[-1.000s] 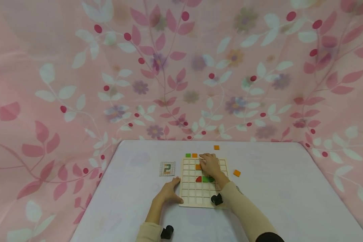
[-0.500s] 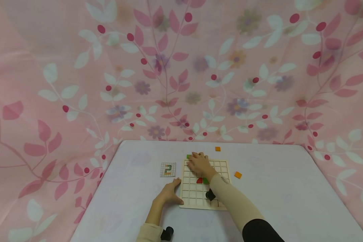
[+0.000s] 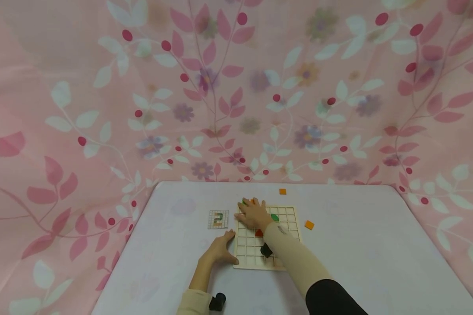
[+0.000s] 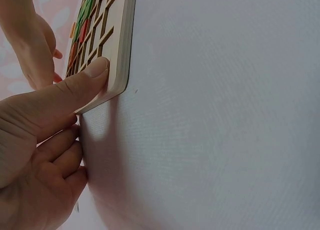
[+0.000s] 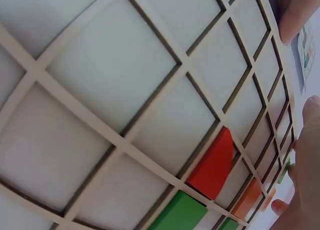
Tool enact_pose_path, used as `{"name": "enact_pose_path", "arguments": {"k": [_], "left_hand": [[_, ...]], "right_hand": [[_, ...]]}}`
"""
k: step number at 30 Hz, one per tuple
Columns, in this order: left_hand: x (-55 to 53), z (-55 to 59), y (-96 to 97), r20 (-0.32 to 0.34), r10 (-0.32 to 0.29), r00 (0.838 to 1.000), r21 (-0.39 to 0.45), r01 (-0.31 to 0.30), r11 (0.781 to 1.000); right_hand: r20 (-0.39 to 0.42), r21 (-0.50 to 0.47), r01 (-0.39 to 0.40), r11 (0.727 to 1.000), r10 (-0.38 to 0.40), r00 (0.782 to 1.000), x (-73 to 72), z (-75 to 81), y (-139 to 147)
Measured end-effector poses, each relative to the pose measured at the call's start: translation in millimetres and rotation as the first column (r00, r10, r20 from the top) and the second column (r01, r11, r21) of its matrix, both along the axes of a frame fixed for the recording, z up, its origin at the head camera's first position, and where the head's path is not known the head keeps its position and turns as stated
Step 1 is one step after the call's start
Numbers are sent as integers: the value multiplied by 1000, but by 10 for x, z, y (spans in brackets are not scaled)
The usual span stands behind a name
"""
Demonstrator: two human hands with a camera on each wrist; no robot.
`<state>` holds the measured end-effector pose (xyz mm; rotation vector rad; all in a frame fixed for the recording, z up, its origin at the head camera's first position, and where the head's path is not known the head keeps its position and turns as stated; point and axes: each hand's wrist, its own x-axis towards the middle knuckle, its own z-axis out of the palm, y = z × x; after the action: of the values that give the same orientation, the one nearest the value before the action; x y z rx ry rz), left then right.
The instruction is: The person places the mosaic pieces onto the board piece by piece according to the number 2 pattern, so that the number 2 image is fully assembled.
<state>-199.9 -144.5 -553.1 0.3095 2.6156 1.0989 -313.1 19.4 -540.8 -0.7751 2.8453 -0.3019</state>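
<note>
A pale wooden grid board (image 3: 247, 258) lies on the table. My left hand (image 3: 219, 250) holds its near left corner, the thumb (image 4: 90, 74) on top and the other fingers curled beside the edge. Over the board's far left part, my right hand (image 3: 255, 215) has its fingers spread; the fingertips reach past the far edge beside a green tile (image 5: 285, 172) and an orange tile (image 5: 270, 196). Set in the grid are a red curved piece (image 5: 215, 165), a green square (image 5: 179, 210), an orange square (image 5: 247, 200) and a green leaf-shaped piece (image 3: 274, 217). My right forearm hides part of the board.
Left of the board lies a small gridded pattern card (image 3: 218, 219) with a stepped coloured figure. Two loose orange tiles lie apart, one orange tile (image 3: 282, 191) behind the board and another orange tile (image 3: 309, 225) to its right. A floral curtain (image 3: 220, 109) hangs behind the table.
My right hand has moved left over the board, from near its far middle to its far left corner, uncovering the green leaf-shaped piece. The left hand stays at the near left corner.
</note>
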Motion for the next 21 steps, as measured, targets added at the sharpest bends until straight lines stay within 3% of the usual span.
{"name": "enact_pose_path", "arguments": {"k": [6, 11, 21], "left_hand": [[-23, -22, -9, -3, -4, 1000, 3, 4, 1000], [-31, -39, -3, -8, -1, 1000, 5, 1, 1000], [-24, -49, 10, 8, 31, 999, -9, -31, 999]], "right_hand": [[8, 23, 13, 1000, -13, 1000, -59, -16, 3], [-4, -14, 45, 999, -45, 999, -113, -81, 113], [100, -19, 188, 982, -186, 978, -256, -118, 723]]}}
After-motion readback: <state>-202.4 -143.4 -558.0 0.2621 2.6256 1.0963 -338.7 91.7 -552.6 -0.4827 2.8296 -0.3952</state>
